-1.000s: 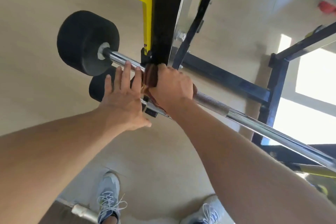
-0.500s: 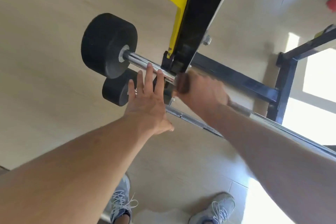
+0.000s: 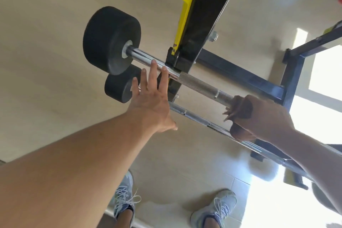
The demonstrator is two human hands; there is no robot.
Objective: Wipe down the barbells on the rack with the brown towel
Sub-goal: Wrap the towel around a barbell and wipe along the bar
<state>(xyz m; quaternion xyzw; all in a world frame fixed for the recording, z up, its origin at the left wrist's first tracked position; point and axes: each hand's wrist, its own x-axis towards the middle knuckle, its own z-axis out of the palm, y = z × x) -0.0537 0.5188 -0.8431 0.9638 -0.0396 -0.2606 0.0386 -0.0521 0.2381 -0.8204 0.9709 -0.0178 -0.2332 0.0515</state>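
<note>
On the rack [image 3: 201, 29], near its black-and-yellow upright, the upper barbell [image 3: 199, 84] sat in its hook with the fat black weight [image 3: 109, 40] sticking out past the rack's outer side. The left hand [image 3: 149, 98] was flat and spread wide, fingers [image 3: 152, 69] straight, tips touching the smooth chrome just beside the upright, not gripping anything. The right hand [image 3: 264, 116] was further along toward the middle of the rack, fingers curled round the brown towel [image 3: 238, 111], which was bunched around the knurled part of that upper bar. A bit of towel hung out under the hand, down by the lower barbell [image 3: 199, 119], can't really tell if it touched it. That lower bar ran parallel just beneath, with its own smaller black weight [image 3: 120, 87] tucked under the big one, partly hidden behind the left hand. Below all that was the pale floor [image 3: 46, 61] and a pair of grey sneakers [image 3: 125, 200] with white laces, plus a bright patch of sunlight toward the rack's far end.
</note>
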